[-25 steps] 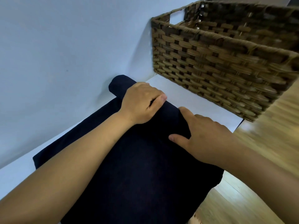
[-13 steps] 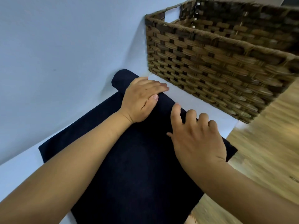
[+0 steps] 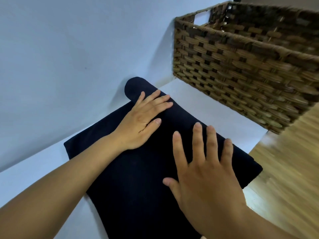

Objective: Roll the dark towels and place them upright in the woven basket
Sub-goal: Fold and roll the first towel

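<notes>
A: Where does it stand?

B: One towel [image 3: 134, 183] lies on the counter [image 3: 203, 104], on the person's side of the basket [image 3: 241, 71] and apart from it. Its far part is wound into a roll [image 3: 179, 116]. The rest lies flat toward the person.

A: And the hands?

B: Both are released, with nothing grasped. The left hand [image 3: 145, 118] rests flat on the roll, fingers straight. The right hand [image 3: 205, 169] is spread over the nearer end, but I cannot tell whether its palm presses down.

A: What could spoil it?

B: Flat palms don't clamp, so I'd expect the roll to slacken if the pressure lifts. The hands also sit at different points along it. One end could turn ahead of the other, and the roll would come out as a cone, poor for standing upright. The towel's right corner seems to reach past the counter's edge over the wood surface [image 3: 284, 178], and its weight could drag that end loose.

A: Which way does it point?

B: The roll lies on its side, not upright. Its long axis runs aslant, from the far-left end close to the wall [image 3: 69, 57] to the near-right end by the counter's edge. The basket's front runs roughly the same way.
</notes>
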Available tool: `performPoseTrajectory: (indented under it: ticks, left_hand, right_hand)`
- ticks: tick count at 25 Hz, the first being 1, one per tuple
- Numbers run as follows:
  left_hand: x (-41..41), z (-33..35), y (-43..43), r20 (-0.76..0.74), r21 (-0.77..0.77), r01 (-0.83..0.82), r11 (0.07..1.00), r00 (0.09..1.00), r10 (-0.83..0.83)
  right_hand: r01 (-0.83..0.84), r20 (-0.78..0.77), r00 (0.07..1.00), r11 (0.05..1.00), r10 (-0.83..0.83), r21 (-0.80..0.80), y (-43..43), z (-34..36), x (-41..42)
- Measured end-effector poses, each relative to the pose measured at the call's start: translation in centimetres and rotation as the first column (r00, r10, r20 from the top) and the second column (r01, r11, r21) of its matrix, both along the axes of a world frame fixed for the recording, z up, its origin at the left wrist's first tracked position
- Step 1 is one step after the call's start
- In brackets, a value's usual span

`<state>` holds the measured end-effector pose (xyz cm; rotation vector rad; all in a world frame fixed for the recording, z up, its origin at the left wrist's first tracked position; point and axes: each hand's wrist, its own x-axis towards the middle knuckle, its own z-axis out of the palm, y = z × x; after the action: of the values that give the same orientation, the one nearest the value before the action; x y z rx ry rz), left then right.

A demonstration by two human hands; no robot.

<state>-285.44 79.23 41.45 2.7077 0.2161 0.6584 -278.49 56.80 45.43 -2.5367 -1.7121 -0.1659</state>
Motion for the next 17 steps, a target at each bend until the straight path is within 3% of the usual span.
performPoseTrajectory:
  ticks: [3,9,14,17]
  left_hand:
    - [-2.4,0.2,-0.4,-0.002,-0.049,-0.013,0.999,1.0,0.013]
    - [-2.8,0.3,-0.7,0.096,0.123,-0.085,0.989,0.993,0.074]
    - [2.8,1.5,0.0,0.18,0.193,-0.089,0.977,0.982,0.054]
    - [6.1,0.9,0.8,0.189,0.195,-0.068,0.978,0.981,0.03]
  right_hand:
    - [-0.056,-0.062,0.997,0.996,0.052,-0.073,0.3,4.1,1.3]
    - [-0.032,-0.249,0.968,0.968,-0.032,-0.247,1.7,3.4,4.8]
    - [-0.061,-0.208,0.978,0.985,0.027,-0.159,0.9,2.5,4.2]
    - [0.0,-0.228,0.973,0.984,-0.041,-0.176,1.3,2.3,6.5]
